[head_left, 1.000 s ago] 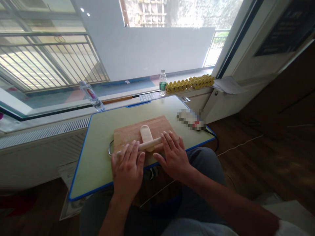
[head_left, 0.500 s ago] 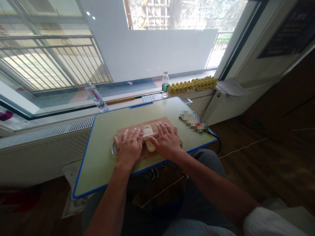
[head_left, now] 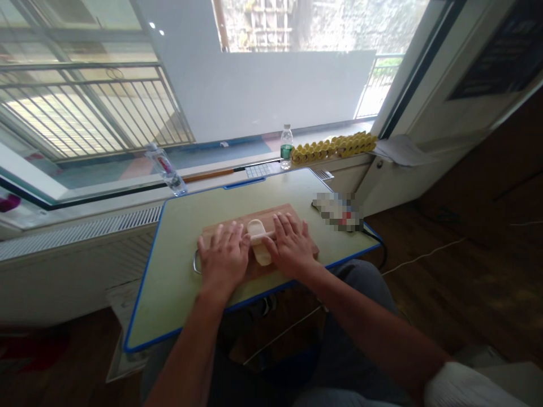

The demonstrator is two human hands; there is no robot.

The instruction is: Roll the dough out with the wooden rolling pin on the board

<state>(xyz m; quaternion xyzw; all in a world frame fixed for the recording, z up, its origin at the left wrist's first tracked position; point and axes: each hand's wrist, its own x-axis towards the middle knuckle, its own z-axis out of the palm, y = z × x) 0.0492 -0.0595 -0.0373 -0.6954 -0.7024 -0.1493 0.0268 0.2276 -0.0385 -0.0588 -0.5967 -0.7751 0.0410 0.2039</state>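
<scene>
Btwn L hand [head_left: 224, 257] & R hand [head_left: 292, 247], both outstretched flat on rolling pin [head_left: 258, 238], lies dough [head_left: 263, 256].

Left hand [head_left: 224, 257] and right hand [head_left: 292, 244] hide the rolling pin [head_left: 257, 238] at both ends; pixels mask a corded object [head_left: 337, 212]

Dough [head_left: 263, 258]: creamy white
Rolling pin [head_left: 257, 238]: pale cream
Board [head_left: 269, 215]: light reddish-brown
Tabletop [head_left: 169, 299]: pale yellow-green, edged in bright blue
Far bottle [head_left: 286, 150]: clear, banded green
Left bottle [head_left: 165, 169]: clear, marked reddish-pink
Bumpy tray [head_left: 335, 148]: yellow
Trousers [head_left: 367, 282]: grey
Right sleeve [head_left: 466, 385]: whitish, finely striped
</scene>
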